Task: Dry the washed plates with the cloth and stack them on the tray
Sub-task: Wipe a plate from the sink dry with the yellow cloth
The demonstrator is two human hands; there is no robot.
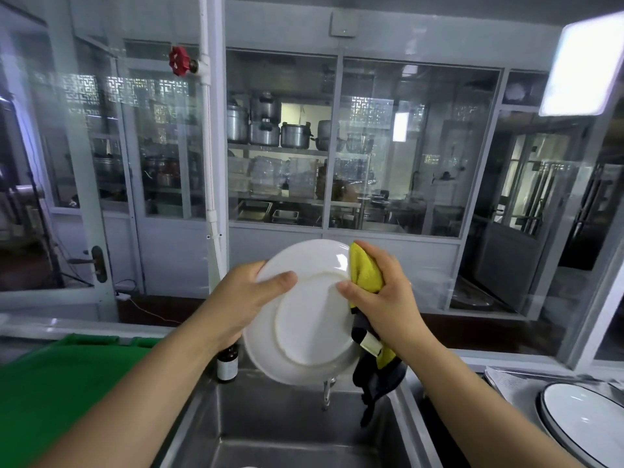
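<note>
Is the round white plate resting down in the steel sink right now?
No, the left hand holds the round white plate up above the steel sink.

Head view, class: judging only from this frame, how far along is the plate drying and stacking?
Done: one dark-rimmed plate already lies at the right, apparently on the tray. In hand: the left hand holds a white plate above the sink, its underside facing the camera, while the right hand grips the yellow cloth against its rim. Left: finishing this plate and stacking it. Whether more washed plates wait cannot be seen.
</note>
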